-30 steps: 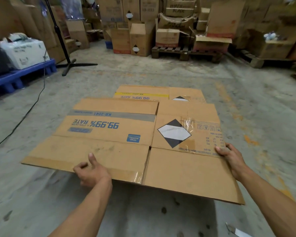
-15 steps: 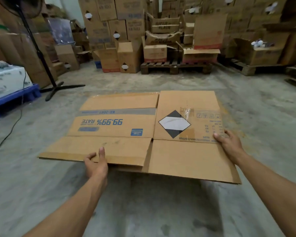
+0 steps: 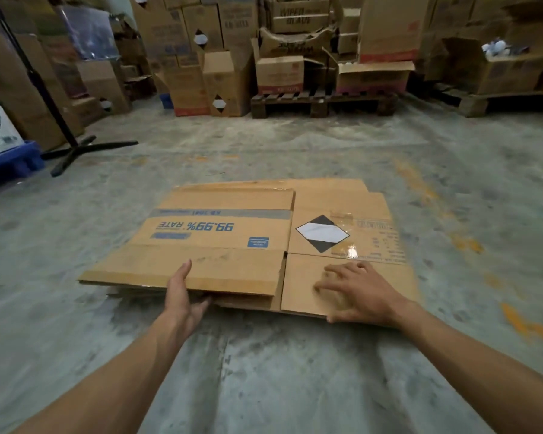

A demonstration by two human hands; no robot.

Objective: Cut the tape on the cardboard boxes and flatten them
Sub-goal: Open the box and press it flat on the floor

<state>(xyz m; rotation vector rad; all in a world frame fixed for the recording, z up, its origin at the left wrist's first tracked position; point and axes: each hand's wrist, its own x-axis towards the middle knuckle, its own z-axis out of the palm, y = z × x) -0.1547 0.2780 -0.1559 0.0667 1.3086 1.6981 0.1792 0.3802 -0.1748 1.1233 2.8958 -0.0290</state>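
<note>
Flattened cardboard box (image 3: 232, 245) lying on a second flat sheet (image 3: 326, 186) at mid-floor, bare concrete floor (image 3: 264, 371) open on all sides of it. Left hand (image 3: 182, 296) grips the near edge, thumb on top, fingers curled beneath. Right hand (image 3: 361, 292) rests palm-down with fingers spread on the near right flap, grasping nothing. Behind: wooden pallet (image 3: 320, 103), stacked cartons (image 3: 220, 57), a black stand (image 3: 72, 151) and a blue pallet (image 3: 13, 161) at left.
</note>
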